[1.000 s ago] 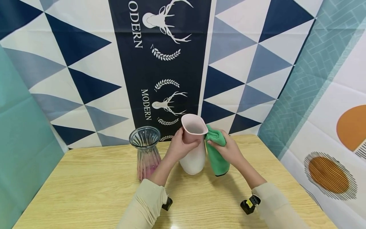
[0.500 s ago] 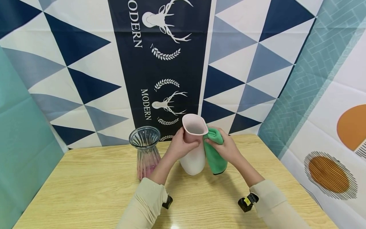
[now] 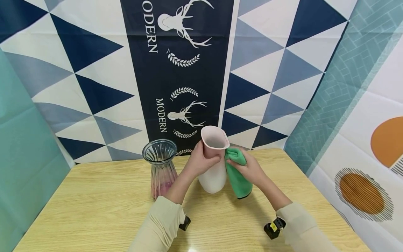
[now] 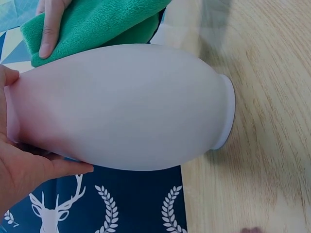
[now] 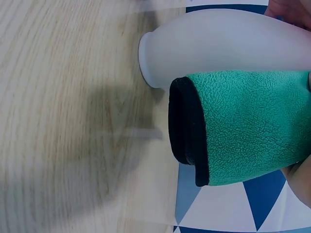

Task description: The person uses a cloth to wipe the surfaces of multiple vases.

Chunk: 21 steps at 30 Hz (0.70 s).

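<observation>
A white vase with a pinkish neck (image 3: pixel 212 175) stands on the wooden table in the head view. My left hand (image 3: pixel 199 161) grips its neck from the left, thumb across the front. In my right hand (image 3: pixel 250 168) is a folded green cloth (image 3: pixel 238 180), held against the vase's right side near the rim. The left wrist view shows the cloth (image 4: pixel 102 29) touching the vase's wall (image 4: pixel 131 107), with a finger of the right hand laid over it. In the right wrist view, the cloth's black-edged end (image 5: pixel 189 131) hangs free beside the vase's base.
A ribbed glass vase (image 3: pixel 160 168), bluish above and pink below, stands just left of my left forearm. Patterned wall covering (image 3: pixel 185 87) rises behind the table (image 3: pixel 104 210). Teal and white panels flank both sides.
The right hand with the cloth shifts slightly inward and up, then back outward and down along the vase's side. My left hand keeps its grip and the vase stays in place.
</observation>
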Available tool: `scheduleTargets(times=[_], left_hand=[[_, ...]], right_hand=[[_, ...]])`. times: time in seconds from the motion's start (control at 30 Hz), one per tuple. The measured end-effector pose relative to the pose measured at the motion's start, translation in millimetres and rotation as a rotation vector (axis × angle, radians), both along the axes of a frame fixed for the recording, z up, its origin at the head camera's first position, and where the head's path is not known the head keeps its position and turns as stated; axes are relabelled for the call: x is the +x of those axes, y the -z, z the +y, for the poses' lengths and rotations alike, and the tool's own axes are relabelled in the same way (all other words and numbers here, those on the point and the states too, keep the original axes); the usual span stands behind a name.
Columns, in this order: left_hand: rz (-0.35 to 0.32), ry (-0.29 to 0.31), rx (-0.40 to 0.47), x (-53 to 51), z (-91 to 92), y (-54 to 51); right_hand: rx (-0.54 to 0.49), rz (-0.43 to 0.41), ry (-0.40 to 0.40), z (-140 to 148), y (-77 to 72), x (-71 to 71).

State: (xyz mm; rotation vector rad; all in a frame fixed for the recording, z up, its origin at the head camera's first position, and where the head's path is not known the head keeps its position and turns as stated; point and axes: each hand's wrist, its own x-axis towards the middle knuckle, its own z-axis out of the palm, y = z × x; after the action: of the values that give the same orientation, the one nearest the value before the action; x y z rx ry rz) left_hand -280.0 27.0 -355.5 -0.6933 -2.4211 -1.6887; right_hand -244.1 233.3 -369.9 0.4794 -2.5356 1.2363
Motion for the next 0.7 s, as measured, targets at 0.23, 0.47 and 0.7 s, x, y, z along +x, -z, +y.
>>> scheduleTargets(times=[0.23, 0.47, 0.7], left_hand=[[0.010, -0.004, -0.003, 0.0, -0.6, -0.5], [0.025, 0.016, -0.011, -1.1, 0.0, 1.5], [0.031, 0.006, -0.006, -1.4, 0.4, 3.1]], right_hand=[[0.026, -0.005, 0.006, 2, 8.8, -0.6], [0.062, -0.028, 0.012, 5, 20.0, 4.9], [0.102, -0.052, 0.016, 9, 31.1, 5.8]])
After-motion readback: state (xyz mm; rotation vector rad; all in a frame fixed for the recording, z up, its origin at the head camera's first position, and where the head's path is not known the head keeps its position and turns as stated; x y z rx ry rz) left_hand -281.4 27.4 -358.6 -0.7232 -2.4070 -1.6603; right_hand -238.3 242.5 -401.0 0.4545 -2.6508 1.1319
